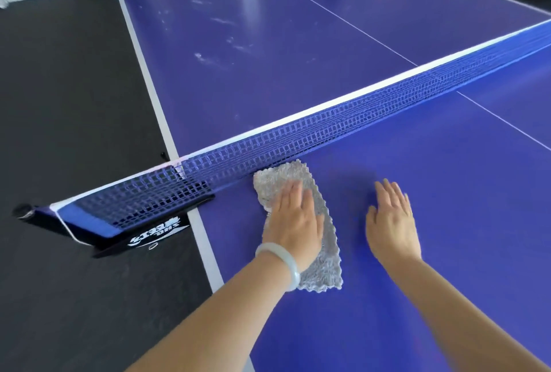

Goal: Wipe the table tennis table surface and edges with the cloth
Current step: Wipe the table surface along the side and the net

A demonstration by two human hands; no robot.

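A grey textured cloth (323, 261) lies flat on the blue table tennis table (447, 207), close to the net and near the table's left white edge (205, 240). My left hand (295, 222) presses flat on the cloth with straight fingers pointing toward the net; a pale bangle circles that wrist. To the right of the cloth, my right hand (392, 222) rests flat on the bare table surface, fingers straight, holding nothing.
The blue net (328, 124) crosses the table just beyond the cloth, fixed by a black clamp post (125, 234) overhanging the left edge. Whitish smears (208, 58) mark the far half. Dark floor (74, 103) lies to the left.
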